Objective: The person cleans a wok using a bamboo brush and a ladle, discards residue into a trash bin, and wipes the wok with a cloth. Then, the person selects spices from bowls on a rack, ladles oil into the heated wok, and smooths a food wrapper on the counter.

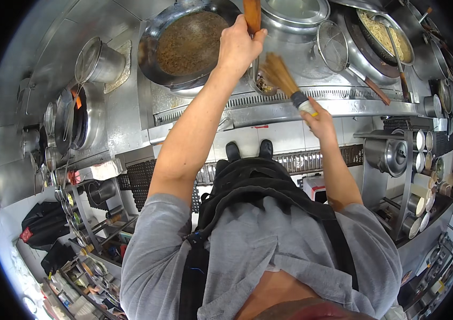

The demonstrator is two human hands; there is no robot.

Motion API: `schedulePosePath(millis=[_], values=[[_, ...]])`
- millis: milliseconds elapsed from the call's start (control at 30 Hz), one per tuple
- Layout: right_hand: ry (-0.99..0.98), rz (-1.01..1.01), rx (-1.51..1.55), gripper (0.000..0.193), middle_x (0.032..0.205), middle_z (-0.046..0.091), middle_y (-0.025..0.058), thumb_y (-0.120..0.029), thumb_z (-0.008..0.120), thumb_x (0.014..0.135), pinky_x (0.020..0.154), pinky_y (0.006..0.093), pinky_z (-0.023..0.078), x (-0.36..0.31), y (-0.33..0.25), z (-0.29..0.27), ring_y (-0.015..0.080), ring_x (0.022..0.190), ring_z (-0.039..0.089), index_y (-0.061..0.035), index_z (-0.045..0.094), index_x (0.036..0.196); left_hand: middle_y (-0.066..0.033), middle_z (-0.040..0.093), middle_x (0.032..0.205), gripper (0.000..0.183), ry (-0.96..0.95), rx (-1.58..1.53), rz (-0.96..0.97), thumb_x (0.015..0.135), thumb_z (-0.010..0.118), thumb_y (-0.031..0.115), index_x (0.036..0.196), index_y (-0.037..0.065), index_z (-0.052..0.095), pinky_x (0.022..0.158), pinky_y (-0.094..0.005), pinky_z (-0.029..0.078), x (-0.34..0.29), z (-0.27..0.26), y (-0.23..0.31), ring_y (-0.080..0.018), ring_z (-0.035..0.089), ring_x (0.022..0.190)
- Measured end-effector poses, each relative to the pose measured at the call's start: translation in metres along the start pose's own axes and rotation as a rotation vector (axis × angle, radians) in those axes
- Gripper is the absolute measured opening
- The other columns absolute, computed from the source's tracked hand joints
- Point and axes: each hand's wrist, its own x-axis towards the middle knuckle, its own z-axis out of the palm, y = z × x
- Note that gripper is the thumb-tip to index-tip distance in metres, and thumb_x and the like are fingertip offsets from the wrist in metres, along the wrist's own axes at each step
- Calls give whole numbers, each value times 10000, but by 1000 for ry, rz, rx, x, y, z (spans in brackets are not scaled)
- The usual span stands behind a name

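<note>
My left hand is closed around the wooden handle of what looks like a ladle, reaching over the wok's right edge. Below the fist, a metal shaft runs down to the round ladle bowl, which has dark bits in it. In my right hand is a bamboo wok brush, gripped at its wrapped end. Its bristles point up and left, close beside the ladle bowl; whether they touch it I cannot tell. Left of these sits a dark wok with brown, bubbly liquid in it.
Beyond the brush stands a lidded metal pot. A wire strainer with a wooden handle lies to its right, near a pan of noodles. A metal container stands on the left counter. The range's front edge runs before me.
</note>
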Motion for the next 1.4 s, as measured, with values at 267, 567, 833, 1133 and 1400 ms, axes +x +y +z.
schedulePosePath(millis=[267, 567, 833, 1133, 1400], values=[[170, 70, 262, 597, 757, 639, 74, -184, 692, 803, 505, 235, 427, -33, -15, -65, 81, 587, 522, 34, 493, 1321, -143, 679, 766, 322, 74, -177, -132, 758, 732, 243, 926, 1, 602, 670, -373, 515, -16, -25, -64, -291, 661, 690], [234, -226, -373, 589, 1007, 638, 282, -289, 671, 760, 847, 420, 481, 79, -11, 24, 419, 975, 604, -33, 547, 1275, -188, 675, 777, 349, 154, 28, -83, 762, 736, 266, 898, -17, 585, 721, -439, 525, -18, -44, -40, -379, 661, 771], [-93, -267, -353, 572, 1105, 626, 257, -233, 683, 759, 885, 358, 473, 24, -59, -16, 354, 1015, 628, -49, 548, 1283, -241, 662, 809, 375, 134, 110, 3, 771, 725, 277, 910, -29, 559, 767, -474, 518, -2, -33, -44, -420, 644, 819], [130, -163, -47, 585, 974, 673, 224, -228, 705, 771, 804, 312, 488, -35, -46, -71, 214, 905, 660, -24, 538, 1293, -203, 673, 800, 374, 153, 68, -15, 745, 739, 261, 937, -16, 579, 737, -452, 518, -27, -49, -46, -402, 648, 793], [22, 84, 95, 546, 693, 595, 28, -198, 714, 784, 479, 220, 382, -46, -37, -45, 71, 548, 485, -3, 563, 1271, -125, 659, 930, 220, 256, -562, -234, 869, 657, 86, 1026, -34, 560, 632, -280, 594, -112, -189, -67, -201, 673, 841]])
